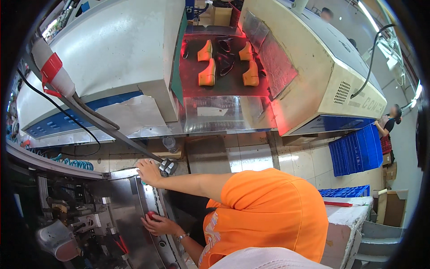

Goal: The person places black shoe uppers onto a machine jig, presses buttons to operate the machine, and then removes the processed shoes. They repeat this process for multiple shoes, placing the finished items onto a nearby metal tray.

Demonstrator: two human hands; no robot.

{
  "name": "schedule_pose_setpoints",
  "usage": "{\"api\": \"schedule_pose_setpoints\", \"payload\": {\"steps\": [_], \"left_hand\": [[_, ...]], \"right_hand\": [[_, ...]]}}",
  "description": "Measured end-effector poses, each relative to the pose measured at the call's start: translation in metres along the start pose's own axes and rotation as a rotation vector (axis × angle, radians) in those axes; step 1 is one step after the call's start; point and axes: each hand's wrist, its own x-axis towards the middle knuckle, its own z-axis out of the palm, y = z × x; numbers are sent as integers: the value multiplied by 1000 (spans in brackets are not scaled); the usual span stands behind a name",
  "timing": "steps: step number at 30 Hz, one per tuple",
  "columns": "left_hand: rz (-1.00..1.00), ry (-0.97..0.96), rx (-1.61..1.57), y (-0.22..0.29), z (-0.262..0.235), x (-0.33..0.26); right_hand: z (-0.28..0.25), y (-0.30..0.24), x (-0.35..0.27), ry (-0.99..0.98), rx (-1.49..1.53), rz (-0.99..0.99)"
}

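My left hand (157, 225), with a watch on its wrist, lies with spread fingers over a round red button (151, 215) on the steel panel (127, 210) of a machine at the lower left. My right hand (148, 172) rests flat on the upper edge of the same panel. A bit of green shows under its palm, and a metal cable clamp (167, 167) sits just beside it. Neither hand holds anything. My orange shirt (273, 215) fills the lower middle.
A long white-and-blue conveyor oven (112, 58) runs across the top; several yellow shoe lasts (207, 74) ride its red-lit belt. Black cables and a red-and-white plug (51, 67) hang at the left. Blue crates (356, 150) stand at the right, where another person (390, 121) stands.
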Motion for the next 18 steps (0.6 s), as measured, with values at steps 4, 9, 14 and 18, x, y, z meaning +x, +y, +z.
{"api": "schedule_pose_setpoints", "payload": {"steps": [4,9,14,18], "left_hand": [[8,26,-31,0,1,0],[5,6,-6,1,0,0],[-2,-5,16,5,-4,0],[-3,-6,10,3,-2,-1]], "right_hand": [[1,1,1,7,1,4],[2,1,0,2,25,24],[1,2,-1,4,50,40],[3,2,-1,5,60,42]]}}
